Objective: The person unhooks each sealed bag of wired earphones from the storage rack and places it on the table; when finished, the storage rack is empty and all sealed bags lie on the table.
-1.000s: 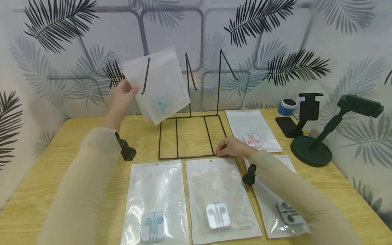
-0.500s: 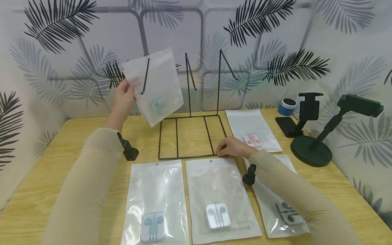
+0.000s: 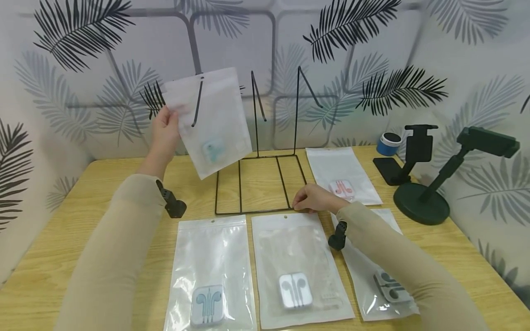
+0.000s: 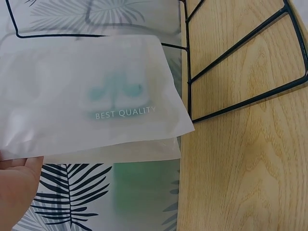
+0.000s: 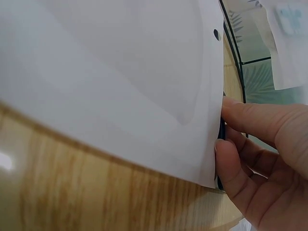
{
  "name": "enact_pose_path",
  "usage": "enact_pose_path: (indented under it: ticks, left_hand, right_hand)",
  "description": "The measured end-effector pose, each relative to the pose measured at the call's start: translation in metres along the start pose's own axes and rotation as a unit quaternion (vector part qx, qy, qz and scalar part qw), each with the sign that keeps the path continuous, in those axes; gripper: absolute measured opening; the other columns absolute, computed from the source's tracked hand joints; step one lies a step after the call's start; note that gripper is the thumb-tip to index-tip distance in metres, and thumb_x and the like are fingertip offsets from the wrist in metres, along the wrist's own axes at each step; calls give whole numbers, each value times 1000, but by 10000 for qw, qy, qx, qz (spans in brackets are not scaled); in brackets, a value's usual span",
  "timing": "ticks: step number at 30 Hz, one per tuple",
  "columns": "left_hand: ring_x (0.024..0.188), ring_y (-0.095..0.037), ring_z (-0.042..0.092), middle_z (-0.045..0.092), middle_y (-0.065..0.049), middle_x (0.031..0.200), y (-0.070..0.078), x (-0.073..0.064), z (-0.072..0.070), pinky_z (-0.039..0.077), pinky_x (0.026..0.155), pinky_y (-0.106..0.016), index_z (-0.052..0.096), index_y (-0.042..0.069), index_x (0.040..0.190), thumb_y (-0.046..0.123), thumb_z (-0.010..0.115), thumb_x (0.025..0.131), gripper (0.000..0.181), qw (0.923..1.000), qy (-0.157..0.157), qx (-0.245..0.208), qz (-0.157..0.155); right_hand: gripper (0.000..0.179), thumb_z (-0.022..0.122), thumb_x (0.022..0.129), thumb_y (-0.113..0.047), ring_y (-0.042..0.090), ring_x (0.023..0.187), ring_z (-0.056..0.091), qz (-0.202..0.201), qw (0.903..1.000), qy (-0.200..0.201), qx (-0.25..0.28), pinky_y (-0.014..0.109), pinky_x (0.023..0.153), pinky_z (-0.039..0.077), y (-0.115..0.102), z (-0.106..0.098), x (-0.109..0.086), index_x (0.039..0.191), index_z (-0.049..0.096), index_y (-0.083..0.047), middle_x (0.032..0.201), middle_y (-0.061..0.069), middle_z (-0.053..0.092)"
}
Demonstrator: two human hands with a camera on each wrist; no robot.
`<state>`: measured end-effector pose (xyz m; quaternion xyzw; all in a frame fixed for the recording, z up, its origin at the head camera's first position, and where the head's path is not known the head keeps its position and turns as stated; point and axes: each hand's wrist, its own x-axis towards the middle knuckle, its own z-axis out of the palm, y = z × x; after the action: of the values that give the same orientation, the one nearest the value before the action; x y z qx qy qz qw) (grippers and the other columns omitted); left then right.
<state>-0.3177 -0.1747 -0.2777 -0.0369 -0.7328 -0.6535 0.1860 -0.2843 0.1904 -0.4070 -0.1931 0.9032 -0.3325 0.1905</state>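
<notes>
- White, frosted plastic made up the hanging bag (image 3: 223,119); it hung tilted on the left hook (image 3: 198,101) of the black wire rack (image 3: 296,110), the hook's rod showing in front of its face. Pale teal earphones (image 3: 213,149) showed through near its lower end.
- The left hand (image 3: 165,126) pinched that bag's left edge, its fingers together and partly behind the plastic. From the left wrist, another sheet stuck out beneath; whether it was a second bag could not be told.
- The right hand (image 3: 312,197) had thumb and fingers clamped on the rod at the base's near right corner, just beside the top edge of the middle bag (image 3: 290,248).
- The step in hand seemed to be settling the bag on its hook while the right hand steadied the rack.
- The next move probably called for letting the bag swing straight and easing the left fingers off, with the base held firm.
- Compared with half a second earlier, the hanging bag's lowest corner had dropped slightly, and the second edge behind it no longer showed from the head. The right hand and the middle bag had stayed put.
</notes>
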Motion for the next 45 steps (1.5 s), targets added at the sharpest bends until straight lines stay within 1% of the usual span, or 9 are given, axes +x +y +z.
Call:
enact_pose_path:
  ticks: [5, 10, 13, 15, 19, 25, 31, 41, 45]
  left_hand:
    - [105, -14, 46, 47, -8, 121, 0, -1, -3, 42, 89, -28, 45, 4, 131, 13, 32, 101, 34, 9999, -21, 87, 70]
    - [114, -19, 43, 43, -9, 131, 1, -5, -8, 39, 96, -34, 43, 7, 134, 15, 31, 101, 36, 9999, -137, -76, -54]
    - [109, -19, 46, 44, -8, 131, 2, -8, -11, 42, 92, -36, 43, 10, 135, 17, 32, 101, 36, 9995, -154, -138, -224]
    - [97, -17, 49, 47, -8, 125, 2, -11, -13, 45, 83, -30, 44, 13, 134, 19, 32, 101, 36, 9994, -143, -71, -323]
    - [85, -12, 47, 49, -7, 117, 2, -17, -16, 43, 69, -25, 46, 10, 131, 19, 33, 101, 34, 9993, -154, 37, -329]
    - [97, -16, 48, 47, -8, 122, 5, -28, -21, 44, 72, -26, 43, 12, 134, 23, 34, 101, 36, 9988, -397, -43, -294]
    - [89, -15, 49, 49, -9, 114, 8, -36, -26, 45, 64, -21, 43, 10, 133, 22, 35, 101, 36, 9979, -594, -168, -208]
    - [91, -15, 47, 48, -9, 115, 10, -54, -33, 45, 68, -21, 41, 12, 138, 25, 35, 101, 40, 9969, -757, 150, -145]
    - [91, -16, 49, 48, -9, 116, 12, -61, -36, 46, 67, -20, 41, 13, 139, 25, 37, 100, 40, 9969, -768, -20, -161]
  right_hand:
    - [7, 66, 85, -9, 10, 52, 52, 1, 10000, 17, -29, 26, 49, 48, -1, 0, 0, 88, 72, -6, 75, 0, 65]
    - [7, 66, 85, -8, 11, 53, 52, 20, 10000, 23, 30, 26, 50, 48, -3, 0, -2, 88, 72, -6, 76, 0, 65]
    - [7, 66, 85, -8, 11, 53, 51, 16, 10000, 30, 57, 26, 49, 48, -3, 0, -2, 88, 72, -6, 75, 0, 65]
    - [7, 66, 85, -8, 11, 53, 51, 12, 10000, 31, 51, 26, 50, 48, -3, 0, -2, 88, 72, -6, 75, 0, 65]
    - [7, 66, 85, -8, 11, 54, 52, 20, 10000, 29, 44, 26, 49, 48, -2, 1, -2, 87, 72, -6, 74, 0, 65]
    - [7, 66, 85, -7, 11, 53, 52, 14, 10000, 30, 36, 26, 50, 48, -3, 1, -2, 87, 72, -6, 74, 0, 65]
    - [7, 66, 85, -7, 11, 52, 51, 5, 10000, 28, 8, 26, 49, 48, -4, 0, -2, 87, 72, -6, 73, 0, 65]
    - [7, 66, 85, -8, 11, 54, 52, 11, 10000, 33, -13, 26, 50, 48, -2, 1, -1, 87, 72, -6, 75, 0, 65]
    - [6, 66, 85, -7, 12, 55, 51, 1, 10000, 27, 23, 26, 50, 48, -2, 0, -1, 87, 72, -6, 74, 0, 65]
